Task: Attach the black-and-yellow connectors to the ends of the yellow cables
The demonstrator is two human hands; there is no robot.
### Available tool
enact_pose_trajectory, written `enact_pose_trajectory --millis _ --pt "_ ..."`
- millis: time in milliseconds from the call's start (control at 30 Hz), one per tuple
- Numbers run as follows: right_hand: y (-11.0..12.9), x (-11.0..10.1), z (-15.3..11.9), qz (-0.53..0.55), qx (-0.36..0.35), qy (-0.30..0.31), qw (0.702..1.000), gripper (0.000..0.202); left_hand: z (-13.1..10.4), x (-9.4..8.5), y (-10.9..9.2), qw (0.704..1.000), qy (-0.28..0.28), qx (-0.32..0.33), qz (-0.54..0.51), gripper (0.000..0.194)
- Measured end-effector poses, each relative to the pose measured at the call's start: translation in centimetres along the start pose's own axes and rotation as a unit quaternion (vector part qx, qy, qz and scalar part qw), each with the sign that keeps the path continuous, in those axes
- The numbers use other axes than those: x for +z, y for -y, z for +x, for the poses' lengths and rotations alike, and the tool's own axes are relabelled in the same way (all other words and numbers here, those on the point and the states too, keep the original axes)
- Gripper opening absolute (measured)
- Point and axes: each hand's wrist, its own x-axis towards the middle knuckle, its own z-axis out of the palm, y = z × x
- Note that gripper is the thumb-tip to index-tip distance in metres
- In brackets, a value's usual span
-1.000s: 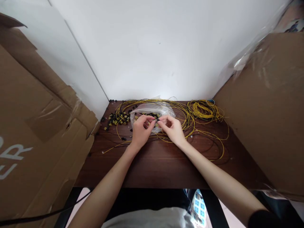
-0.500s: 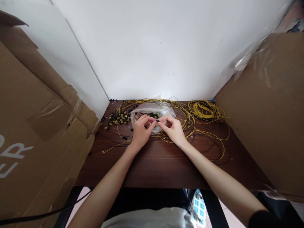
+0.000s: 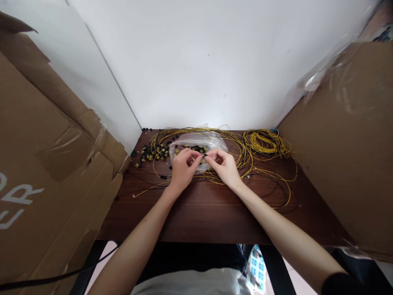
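Note:
My left hand (image 3: 186, 164) and my right hand (image 3: 223, 166) meet fingertip to fingertip over a clear plastic bag (image 3: 219, 143). Between them is a small black part (image 3: 204, 155), pinched by the thumb and forefinger of each hand; its exact kind is too small to make out. Inside the bag lie several black and yellow small parts (image 3: 199, 148). A pile of similar black-and-yellow pieces (image 3: 153, 152) sits left of the bag. Yellow and black wires (image 3: 239, 141) loop behind and to the right of my hands.
A coiled bundle of yellow wire (image 3: 264, 143) lies at the back right of the brown table (image 3: 202, 217). Tall cardboard stands at left (image 3: 55, 164) and right (image 3: 346, 143). A white wall (image 3: 199, 73) closes the back. A black cable (image 3: 61, 278) crosses the lower left.
My right fingertips have shifted slightly to the right, a little farther from the left ones. Both hands otherwise stay in place over the bag.

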Motion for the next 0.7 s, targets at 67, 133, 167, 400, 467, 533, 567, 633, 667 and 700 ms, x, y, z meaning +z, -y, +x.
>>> enact_pose_trajectory --millis 67,133,167,400,467,533,567,633,667,700 --pt "-0.02 0.07 -0.07 -0.004 -0.006 0.009 1.000 0.018 -0.03 0.05 -0.05 1.000 0.004 0.003 -0.004 0.008" --pt "0.00 0.10 -0.12 -0.008 -0.009 0.014 1.000 0.017 -0.07 0.10 -0.06 1.000 0.006 0.007 -0.006 0.008" --pt "0.03 0.11 -0.13 -0.007 -0.008 0.015 1.000 0.017 -0.10 0.12 -0.05 1.000 0.006 0.008 -0.007 0.008" --pt "0.05 -0.08 0.10 0.003 0.006 -0.020 1.000 0.020 -0.06 -0.05 0.09 1.000 -0.001 -0.005 0.001 0.009" --pt "0.00 -0.12 0.15 0.002 0.008 -0.026 1.000 0.020 0.01 -0.17 0.09 1.000 -0.008 -0.005 0.006 0.009" --pt "-0.05 -0.11 0.14 0.003 0.009 -0.021 1.000 0.021 0.04 -0.23 0.05 1.000 -0.010 -0.005 0.009 0.010" --pt "-0.07 -0.07 0.10 0.006 0.010 -0.015 1.000 0.020 0.04 -0.22 0.03 1.000 -0.009 -0.005 0.009 0.010" --pt "-0.09 0.04 -0.01 0.017 0.012 0.000 1.000 0.020 0.01 -0.14 -0.01 1.000 -0.005 -0.003 0.005 0.009" --pt "-0.09 0.10 -0.07 0.022 0.012 0.008 1.000 0.020 -0.01 -0.08 -0.03 1.000 -0.003 0.000 0.003 0.009" --pt "-0.08 0.16 -0.13 0.024 0.011 0.015 1.000 0.020 -0.04 -0.02 -0.04 1.000 0.000 0.003 0.000 0.009"
